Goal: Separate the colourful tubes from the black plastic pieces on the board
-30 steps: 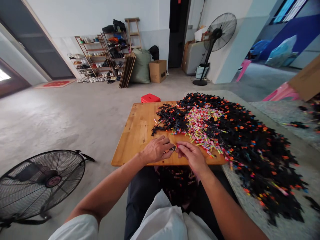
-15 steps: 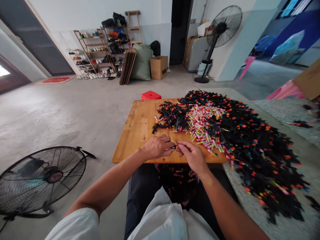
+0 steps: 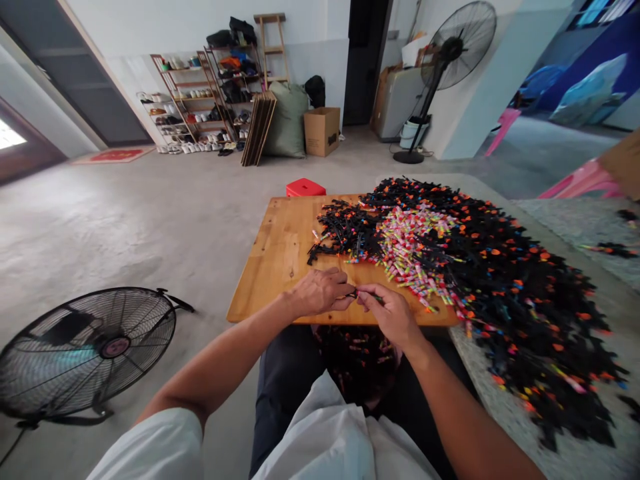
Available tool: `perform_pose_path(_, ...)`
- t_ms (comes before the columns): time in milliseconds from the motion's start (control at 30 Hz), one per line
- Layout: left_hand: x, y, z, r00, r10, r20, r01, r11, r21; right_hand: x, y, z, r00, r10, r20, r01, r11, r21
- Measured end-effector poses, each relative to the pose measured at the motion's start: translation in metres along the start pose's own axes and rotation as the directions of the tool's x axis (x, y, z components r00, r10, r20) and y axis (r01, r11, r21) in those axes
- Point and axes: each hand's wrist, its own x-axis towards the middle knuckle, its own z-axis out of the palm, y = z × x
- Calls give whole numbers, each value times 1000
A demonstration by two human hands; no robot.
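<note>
Just above the near edge of the wooden board [image 3: 273, 247], my two hands meet. My left hand [image 3: 323, 291] is closed on a small black plastic piece [image 3: 353, 293], mostly hidden by the fingers. My right hand [image 3: 390, 312] pinches at the right end of that same piece; whatever else lies between its fingertips is too small to make out. Beyond them is a heap of small pink, white and yellow tubes [image 3: 413, 247]. A large pile of black toy-gun-like pieces [image 3: 520, 293] with orange and blue bits spreads to the right.
Below the board's near edge, between my legs, a dark container or bag holds more bright tubes [image 3: 357, 353]. A floor fan [image 3: 107, 347] stands at left, and a red stool [image 3: 305, 187] is behind the board. A grey stone slab [image 3: 487, 373] supports the pile.
The view has shifted slightly. My hands stay together over the board's near edge, and the red bit seen at my right fingertips before no longer shows clearly.
</note>
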Motion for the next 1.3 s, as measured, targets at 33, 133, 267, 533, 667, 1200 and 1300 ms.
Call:
perform_pose_path(33,0,0,1,1000,-5,0,5,1000,4,-1,0,0,1000,-10,1,10,1000,-17)
perform_pose_path(133,-2,2,7,1000,-28,-2,28,1000,-11,-6,4,3,997,-72,-33,69,994,-81)
perform_pose_path(267,-11,5,21,999,-39,38,45,986,-160,-20,22,8,989,-144,-30,139,981,-137)
perform_pose_path(533,-24,13,48,984,10,176,80,861,-502,-50,58,11,987,-128,94,140,981,-138)
perform_pose_path(667,-18,-21,51,983,-33,181,128,831,-541,-47,60,-3,986,1,166,34,977,-209)
perform_pose_path(1200,-5,-157,83,406,-908,106,720,246,-649,57,34,2,961,59,269,163,666,-728)
perform_pose_path(1300,-13,-147,82,389,-907,163,624,129,-771,110,30,21,967,189,170,71,440,-895)
